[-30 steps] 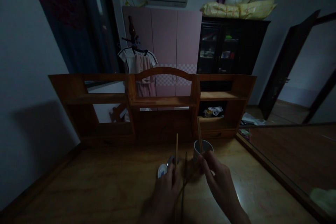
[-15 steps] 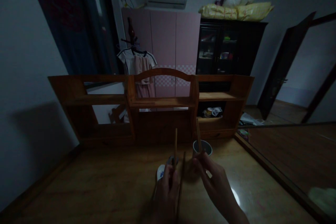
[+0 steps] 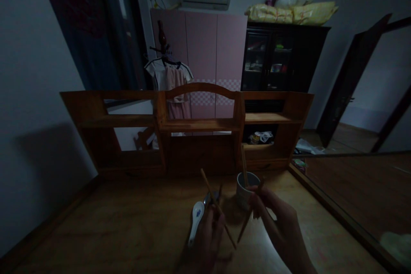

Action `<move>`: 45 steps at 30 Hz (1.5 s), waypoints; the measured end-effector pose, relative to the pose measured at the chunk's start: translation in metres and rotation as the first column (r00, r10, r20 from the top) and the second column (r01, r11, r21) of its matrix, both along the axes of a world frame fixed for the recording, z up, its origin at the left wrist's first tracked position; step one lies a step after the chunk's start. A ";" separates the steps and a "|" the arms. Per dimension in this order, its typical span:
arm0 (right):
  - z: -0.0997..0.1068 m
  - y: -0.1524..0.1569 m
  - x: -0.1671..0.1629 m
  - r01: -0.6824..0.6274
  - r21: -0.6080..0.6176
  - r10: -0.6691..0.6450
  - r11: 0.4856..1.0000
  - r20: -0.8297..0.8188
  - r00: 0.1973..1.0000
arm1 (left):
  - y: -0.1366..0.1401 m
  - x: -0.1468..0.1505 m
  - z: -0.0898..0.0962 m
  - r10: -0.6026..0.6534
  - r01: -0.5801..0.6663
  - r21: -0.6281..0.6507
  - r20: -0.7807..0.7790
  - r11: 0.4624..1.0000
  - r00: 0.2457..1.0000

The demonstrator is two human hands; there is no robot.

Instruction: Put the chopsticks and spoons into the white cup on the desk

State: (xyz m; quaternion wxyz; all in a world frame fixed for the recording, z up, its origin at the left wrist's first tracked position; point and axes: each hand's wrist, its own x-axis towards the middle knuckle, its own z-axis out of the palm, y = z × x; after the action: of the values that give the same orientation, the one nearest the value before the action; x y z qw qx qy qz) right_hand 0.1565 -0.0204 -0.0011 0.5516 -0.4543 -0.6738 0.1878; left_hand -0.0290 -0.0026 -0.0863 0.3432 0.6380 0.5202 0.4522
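Observation:
My left hand (image 3: 209,232) is closed on a chopstick (image 3: 208,185) that slants up to the left; a second dark tip shows just behind the fingers. Pinched in my right hand (image 3: 278,215) is another chopstick (image 3: 245,225), its lower end pointing down to the left. Right behind those fingers stands a pale cup (image 3: 243,197), with chopsticks (image 3: 244,162) upright in it. On the table beside my left hand lies a white ceramic spoon (image 3: 196,219) with a blue mark. A dark, shiny spoon-like piece (image 3: 210,198) is partly hidden beyond the left fingers.
The wooden tabletop (image 3: 135,222) runs back to a wooden shelf unit (image 3: 202,126). A raised wooden edge (image 3: 334,214) borders the right side. Beyond stand a pink wardrobe (image 3: 201,47), a dark cabinet (image 3: 287,55) and an open door (image 3: 349,81).
My right hand has come away from the chopsticks in the cup and now holds a tilted one. The left hand's chopstick has swung from upright to a leftward slant. More of the white spoon shows.

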 end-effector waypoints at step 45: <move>0.003 0.014 -0.009 -0.329 -0.081 0.337 0.941 0.122 0.933 | 0.004 -0.002 0.012 -0.444 0.444 -0.004 -0.017 0.896 0.896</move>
State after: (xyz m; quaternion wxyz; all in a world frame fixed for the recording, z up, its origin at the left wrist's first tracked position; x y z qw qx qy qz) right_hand 0.1479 -0.0064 0.0015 0.4516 -0.3611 -0.7707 0.2675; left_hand -0.0310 0.0011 -0.0739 0.4328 0.7438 0.3638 0.3565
